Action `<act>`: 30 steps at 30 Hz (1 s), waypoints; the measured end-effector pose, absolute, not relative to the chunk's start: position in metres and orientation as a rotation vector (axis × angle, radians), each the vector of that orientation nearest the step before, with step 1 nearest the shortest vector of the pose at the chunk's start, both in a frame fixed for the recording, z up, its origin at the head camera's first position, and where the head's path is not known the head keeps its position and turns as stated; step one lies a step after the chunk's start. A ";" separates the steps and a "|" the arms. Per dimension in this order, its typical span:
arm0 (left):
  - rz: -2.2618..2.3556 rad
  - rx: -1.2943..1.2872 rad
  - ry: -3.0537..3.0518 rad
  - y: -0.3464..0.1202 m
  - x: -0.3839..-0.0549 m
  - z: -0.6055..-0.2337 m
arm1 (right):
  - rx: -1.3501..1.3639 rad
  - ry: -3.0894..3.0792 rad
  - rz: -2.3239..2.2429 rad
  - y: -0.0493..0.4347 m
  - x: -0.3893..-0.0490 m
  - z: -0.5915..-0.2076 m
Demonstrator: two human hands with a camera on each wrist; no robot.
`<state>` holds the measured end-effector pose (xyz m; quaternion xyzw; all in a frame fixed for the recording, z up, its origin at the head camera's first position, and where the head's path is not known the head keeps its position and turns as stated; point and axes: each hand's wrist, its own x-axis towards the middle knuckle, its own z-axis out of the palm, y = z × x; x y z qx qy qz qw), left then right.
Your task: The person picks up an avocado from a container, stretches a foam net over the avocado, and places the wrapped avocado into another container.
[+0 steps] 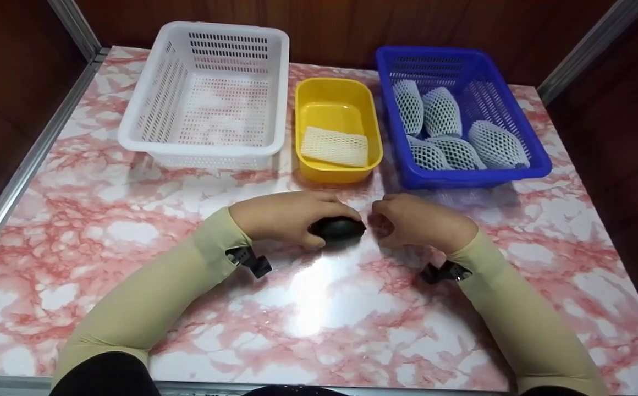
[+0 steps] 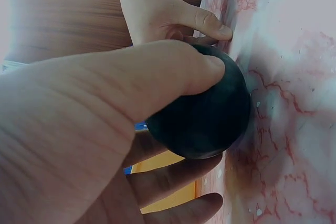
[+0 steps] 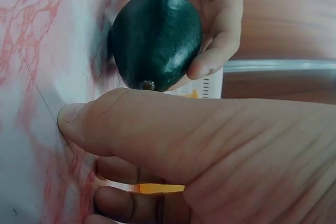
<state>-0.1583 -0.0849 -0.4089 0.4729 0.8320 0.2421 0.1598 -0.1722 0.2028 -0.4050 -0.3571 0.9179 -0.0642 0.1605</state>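
A dark green avocado [image 1: 339, 229] lies on its side at the table's middle, its stem end toward the right. My left hand [image 1: 294, 219] grips it from the left, the thumb [image 2: 202, 72] on its near side. In the right wrist view the avocado [image 3: 157, 40] shows a small brown stem scar. Just right of it, my right hand [image 1: 421, 221] rests low over the table with loosely curled fingers and holds nothing. Beyond the hands, a yellow bin [image 1: 338, 175] holds flat white foam net sleeves [image 1: 334, 147].
At the back left stands an empty white basket [image 1: 203, 149]. A blue basket [image 1: 462, 177] at the back right holds several netted fruits [image 1: 443, 111]. Dark wood panels [image 1: 330, 33] wall in the marbled red-and-white table [image 1: 352, 330].
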 end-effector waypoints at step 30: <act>0.727 1.326 2.360 -0.086 -0.157 -0.410 | -1.020 2.614 -0.212 0.202 -0.172 -0.405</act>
